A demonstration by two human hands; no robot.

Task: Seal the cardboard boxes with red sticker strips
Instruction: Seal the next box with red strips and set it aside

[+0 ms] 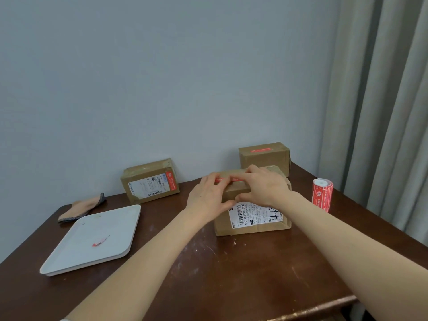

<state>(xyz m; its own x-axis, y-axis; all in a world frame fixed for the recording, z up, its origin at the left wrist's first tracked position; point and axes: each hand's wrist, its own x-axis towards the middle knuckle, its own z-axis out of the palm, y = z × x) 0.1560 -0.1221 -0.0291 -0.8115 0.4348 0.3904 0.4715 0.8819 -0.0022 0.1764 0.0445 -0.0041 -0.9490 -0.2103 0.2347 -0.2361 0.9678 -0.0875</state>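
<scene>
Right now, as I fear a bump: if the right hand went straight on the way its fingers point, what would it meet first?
The right hand would likely meet the left hand, just ahead along the strip.

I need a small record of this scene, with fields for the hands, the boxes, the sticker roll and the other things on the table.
left hand: on the near box, fingers on one end of the red strip
right hand: on the same box top, at the strip's other end
back box: top sticker in place
left box: tilted by the wall, front sticker on it
roll: upright, right of the near box
tray: white, holds a paper scrap
cloth: behind the tray
table: dark wood
</scene>
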